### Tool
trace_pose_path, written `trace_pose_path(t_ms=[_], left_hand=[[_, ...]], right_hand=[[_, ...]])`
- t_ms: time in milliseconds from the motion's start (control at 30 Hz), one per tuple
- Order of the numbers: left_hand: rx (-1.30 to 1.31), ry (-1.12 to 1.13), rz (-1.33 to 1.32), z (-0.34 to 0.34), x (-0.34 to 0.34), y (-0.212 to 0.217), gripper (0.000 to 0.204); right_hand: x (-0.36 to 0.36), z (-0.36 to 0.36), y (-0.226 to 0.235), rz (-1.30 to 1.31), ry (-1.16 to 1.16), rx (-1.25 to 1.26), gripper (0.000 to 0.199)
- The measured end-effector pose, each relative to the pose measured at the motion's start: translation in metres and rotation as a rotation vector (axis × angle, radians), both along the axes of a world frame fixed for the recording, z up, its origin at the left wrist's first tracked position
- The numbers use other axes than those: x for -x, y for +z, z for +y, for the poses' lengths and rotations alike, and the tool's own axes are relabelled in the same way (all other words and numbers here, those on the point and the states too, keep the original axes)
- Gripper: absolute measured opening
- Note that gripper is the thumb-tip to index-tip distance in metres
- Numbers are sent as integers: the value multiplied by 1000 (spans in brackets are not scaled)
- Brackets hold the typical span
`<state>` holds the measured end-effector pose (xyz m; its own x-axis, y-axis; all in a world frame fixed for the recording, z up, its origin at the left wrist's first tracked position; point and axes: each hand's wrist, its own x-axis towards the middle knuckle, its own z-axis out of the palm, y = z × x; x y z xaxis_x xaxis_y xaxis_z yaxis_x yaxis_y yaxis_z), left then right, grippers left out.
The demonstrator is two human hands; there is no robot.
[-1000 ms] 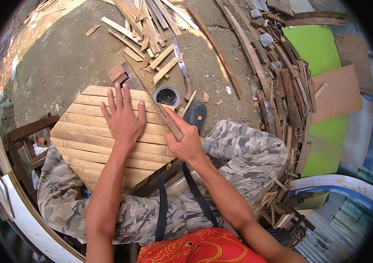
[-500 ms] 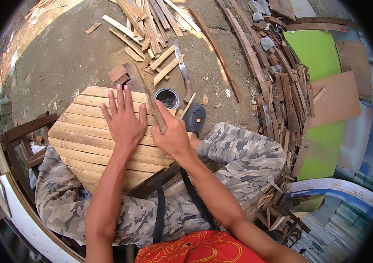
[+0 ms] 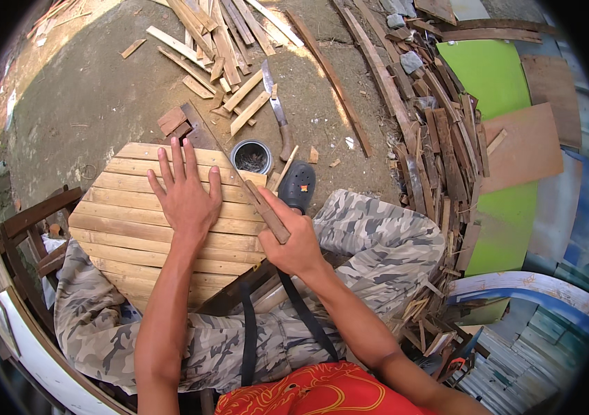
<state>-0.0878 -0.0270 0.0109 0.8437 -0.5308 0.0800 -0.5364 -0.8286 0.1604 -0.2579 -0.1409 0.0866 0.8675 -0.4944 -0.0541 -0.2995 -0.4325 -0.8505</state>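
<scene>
A slatted wooden panel (image 3: 128, 235) with cut corners rests on my camouflage-clad lap. My left hand (image 3: 185, 197) lies flat on its slats, fingers spread, pressing down. My right hand (image 3: 294, 245) is closed around the wooden handle of a long dark-bladed tool (image 3: 267, 216). The blade runs up and to the left along the panel's right edge, towards small wood blocks (image 3: 172, 121) on the ground.
A round tin (image 3: 251, 156) holding small dark pieces stands on the dirt beyond the panel, beside a black clog (image 3: 298, 185). A large knife (image 3: 277, 111) lies among loose slats (image 3: 218, 41). Stacked scrap wood (image 3: 433, 152), green board (image 3: 489, 69) at right; dark wooden frame (image 3: 28, 228) at left.
My right hand pushed the tool forward along the panel's edge, then drew it back toward my body. My left hand stayed flat on the slats.
</scene>
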Motion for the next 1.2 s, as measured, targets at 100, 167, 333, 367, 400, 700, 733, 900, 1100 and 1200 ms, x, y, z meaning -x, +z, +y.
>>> trace_pose_path(t_ms=[100, 167, 333, 367, 400, 700, 733, 900, 1100, 1200], left_hand=[[-1, 3, 38, 0, -2, 0, 72], [35, -8, 15, 2, -3, -1, 72], [1, 5, 73, 2, -1, -3, 72], [5, 5, 76, 2, 0, -2, 72], [43, -2, 44, 2, 0, -1, 72], [72, -10, 39, 5, -3, 2, 72], [43, 3, 66, 6, -1, 2, 72], [54, 8, 77, 0, -5, 3, 72], [81, 44, 4, 2, -11, 2, 71], [60, 0, 45, -1, -7, 0, 70]], right_hand=[[39, 13, -12, 83, -55, -67, 66], [87, 18, 39, 234, -54, -171, 67], [129, 15, 174, 405, -1, -158, 67], [109, 12, 166, 349, 9, -128, 66], [83, 8, 148, 208, 16, -88, 66], [52, 11, 49, 169, -61, -131, 66], [79, 13, 89, 287, -48, -162, 67], [76, 25, 129, 188, 15, -34, 69], [23, 16, 9, 40, 14, -38, 68], [39, 3, 17, 64, 28, 31, 68]])
